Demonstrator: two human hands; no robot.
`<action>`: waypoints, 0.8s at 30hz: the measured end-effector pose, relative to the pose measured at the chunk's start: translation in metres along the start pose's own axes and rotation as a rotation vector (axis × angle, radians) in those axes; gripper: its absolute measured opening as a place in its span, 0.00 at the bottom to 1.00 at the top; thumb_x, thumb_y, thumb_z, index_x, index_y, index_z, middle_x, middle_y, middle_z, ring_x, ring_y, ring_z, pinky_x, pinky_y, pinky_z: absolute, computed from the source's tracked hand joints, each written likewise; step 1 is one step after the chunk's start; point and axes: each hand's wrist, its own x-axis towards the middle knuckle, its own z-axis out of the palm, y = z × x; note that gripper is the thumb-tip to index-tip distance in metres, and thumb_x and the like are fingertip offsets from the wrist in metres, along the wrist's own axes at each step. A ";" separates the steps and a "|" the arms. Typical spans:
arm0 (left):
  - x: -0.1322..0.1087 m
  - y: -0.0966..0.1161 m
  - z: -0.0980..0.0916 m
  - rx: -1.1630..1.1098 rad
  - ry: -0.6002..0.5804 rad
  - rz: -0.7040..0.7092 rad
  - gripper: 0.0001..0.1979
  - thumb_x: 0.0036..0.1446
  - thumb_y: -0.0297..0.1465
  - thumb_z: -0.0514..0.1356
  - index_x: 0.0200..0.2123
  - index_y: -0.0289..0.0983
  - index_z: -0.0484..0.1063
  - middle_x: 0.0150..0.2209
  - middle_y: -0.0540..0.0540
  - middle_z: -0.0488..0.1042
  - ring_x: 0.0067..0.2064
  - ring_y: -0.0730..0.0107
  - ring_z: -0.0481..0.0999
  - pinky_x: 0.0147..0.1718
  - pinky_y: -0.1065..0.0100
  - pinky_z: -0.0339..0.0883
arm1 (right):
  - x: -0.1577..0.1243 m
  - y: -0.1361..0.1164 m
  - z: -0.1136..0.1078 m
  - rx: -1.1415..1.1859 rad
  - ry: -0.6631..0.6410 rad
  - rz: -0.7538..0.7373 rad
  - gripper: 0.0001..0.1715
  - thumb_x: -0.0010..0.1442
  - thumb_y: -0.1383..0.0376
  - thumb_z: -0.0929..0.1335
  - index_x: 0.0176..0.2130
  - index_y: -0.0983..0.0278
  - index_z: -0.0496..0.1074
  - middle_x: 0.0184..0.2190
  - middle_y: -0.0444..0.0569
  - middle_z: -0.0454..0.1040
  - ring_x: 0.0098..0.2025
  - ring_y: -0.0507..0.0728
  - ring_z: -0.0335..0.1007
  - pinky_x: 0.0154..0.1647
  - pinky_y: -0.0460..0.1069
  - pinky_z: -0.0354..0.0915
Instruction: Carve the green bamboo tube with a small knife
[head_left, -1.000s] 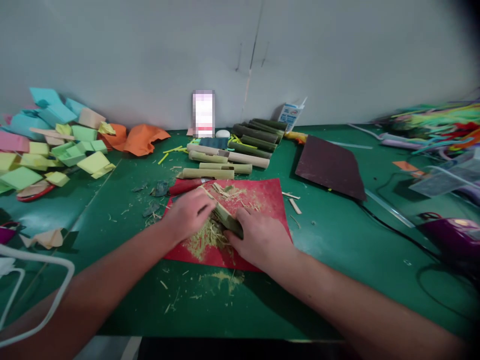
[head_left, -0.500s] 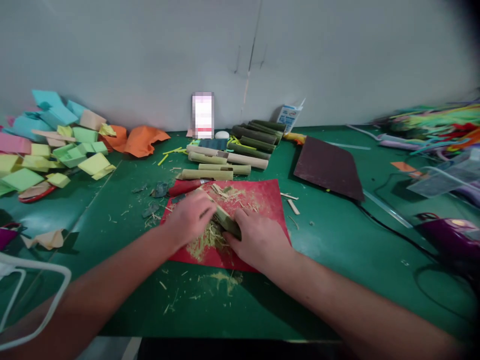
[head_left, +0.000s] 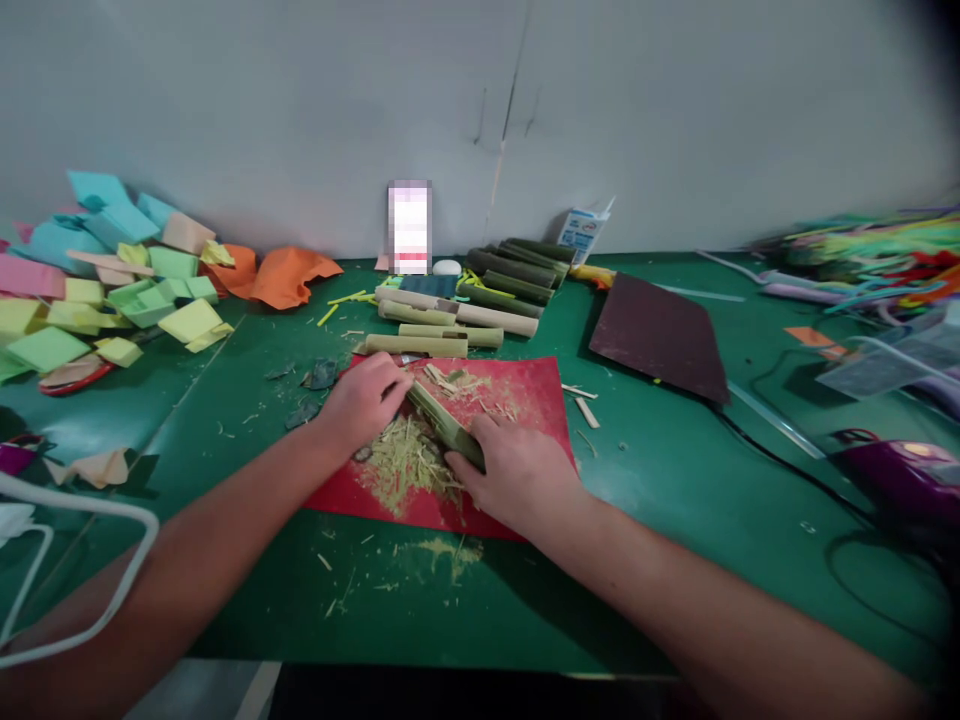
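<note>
My right hand (head_left: 517, 470) is closed around the near end of a split bamboo piece (head_left: 442, 415), which lies slanted over a red sheet (head_left: 525, 390). Just left of the bamboo's far end is my left hand (head_left: 367, 400), its fingers curled. It covers the spot where a red-handled tool lay; only a small metal part (head_left: 409, 358) shows past the knuckles. What those fingers hold, if anything, is hidden. Below the bamboo, pale shavings (head_left: 409, 465) are heaped on the sheet.
Behind the sheet lie several cut bamboo pieces (head_left: 416, 346). A dark brown board (head_left: 660, 335) and a purple device (head_left: 900, 470) with a cable are on the right. Folded coloured papers (head_left: 120, 260) pile up at left. A white frame (head_left: 142, 545) overlaps my left forearm.
My left hand has drawn back left from the bamboo's far end and now covers the red handle. More of the bamboo and shavings shows. My right hand keeps its hold.
</note>
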 end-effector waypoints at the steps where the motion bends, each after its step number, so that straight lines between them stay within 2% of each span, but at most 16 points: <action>1: 0.000 0.001 0.000 0.007 0.005 -0.003 0.10 0.60 0.29 0.53 0.29 0.33 0.71 0.28 0.46 0.67 0.32 0.69 0.67 0.35 0.67 0.63 | 0.000 0.000 0.000 -0.001 0.002 -0.007 0.14 0.58 0.54 0.62 0.33 0.63 0.67 0.29 0.49 0.73 0.31 0.57 0.69 0.23 0.49 0.46; 5: -0.002 0.007 0.002 -0.065 -0.128 0.054 0.09 0.61 0.28 0.52 0.35 0.34 0.72 0.32 0.45 0.69 0.34 0.71 0.69 0.35 0.69 0.63 | -0.001 0.000 0.001 -0.011 -0.003 -0.027 0.14 0.58 0.55 0.62 0.34 0.63 0.67 0.30 0.49 0.73 0.31 0.57 0.69 0.23 0.49 0.48; 6: -0.002 0.007 0.002 -0.065 -0.131 0.056 0.09 0.61 0.28 0.52 0.35 0.34 0.72 0.32 0.45 0.69 0.35 0.70 0.69 0.35 0.69 0.64 | -0.001 0.000 0.000 -0.017 -0.007 -0.023 0.15 0.58 0.55 0.61 0.34 0.63 0.68 0.30 0.49 0.73 0.31 0.57 0.69 0.23 0.49 0.49; 10: 0.000 -0.008 -0.002 0.006 -0.005 -0.018 0.10 0.60 0.29 0.53 0.30 0.33 0.72 0.30 0.45 0.68 0.34 0.69 0.69 0.37 0.67 0.64 | -0.002 -0.002 -0.004 -0.048 -0.015 -0.016 0.16 0.59 0.55 0.61 0.34 0.64 0.69 0.30 0.50 0.73 0.32 0.58 0.69 0.23 0.49 0.51; 13: 0.002 -0.013 -0.003 -0.028 -0.002 -0.049 0.09 0.59 0.29 0.53 0.31 0.33 0.72 0.31 0.45 0.68 0.35 0.69 0.69 0.37 0.67 0.64 | -0.002 -0.001 -0.007 -0.083 -0.016 -0.029 0.17 0.59 0.54 0.61 0.33 0.64 0.69 0.30 0.51 0.73 0.31 0.58 0.70 0.23 0.49 0.52; 16: 0.003 -0.009 -0.001 -0.087 -0.001 -0.085 0.09 0.59 0.30 0.54 0.30 0.34 0.72 0.30 0.46 0.69 0.34 0.69 0.69 0.37 0.68 0.63 | -0.001 0.001 -0.008 -0.095 0.007 -0.039 0.17 0.58 0.53 0.62 0.35 0.64 0.68 0.32 0.51 0.73 0.32 0.58 0.70 0.25 0.49 0.54; 19: 0.005 -0.004 -0.001 -0.171 0.061 -0.269 0.09 0.57 0.32 0.56 0.29 0.35 0.72 0.28 0.48 0.72 0.31 0.71 0.70 0.34 0.69 0.63 | 0.000 0.003 -0.007 -0.072 0.024 -0.033 0.15 0.57 0.54 0.63 0.37 0.63 0.67 0.35 0.50 0.73 0.34 0.57 0.70 0.25 0.48 0.55; 22: 0.008 -0.003 -0.003 -0.358 0.100 -0.528 0.12 0.57 0.36 0.56 0.27 0.35 0.71 0.21 0.51 0.69 0.22 0.76 0.66 0.23 0.73 0.60 | 0.002 0.005 -0.006 -0.032 0.013 -0.038 0.14 0.58 0.55 0.62 0.35 0.63 0.68 0.33 0.49 0.73 0.33 0.56 0.70 0.25 0.48 0.55; 24: 0.008 -0.003 -0.004 -0.464 0.097 -0.604 0.13 0.57 0.38 0.56 0.27 0.35 0.70 0.19 0.52 0.68 0.19 0.78 0.63 0.20 0.74 0.57 | 0.002 0.005 -0.005 -0.010 0.009 -0.033 0.14 0.59 0.55 0.62 0.35 0.63 0.68 0.32 0.48 0.73 0.31 0.56 0.70 0.24 0.48 0.54</action>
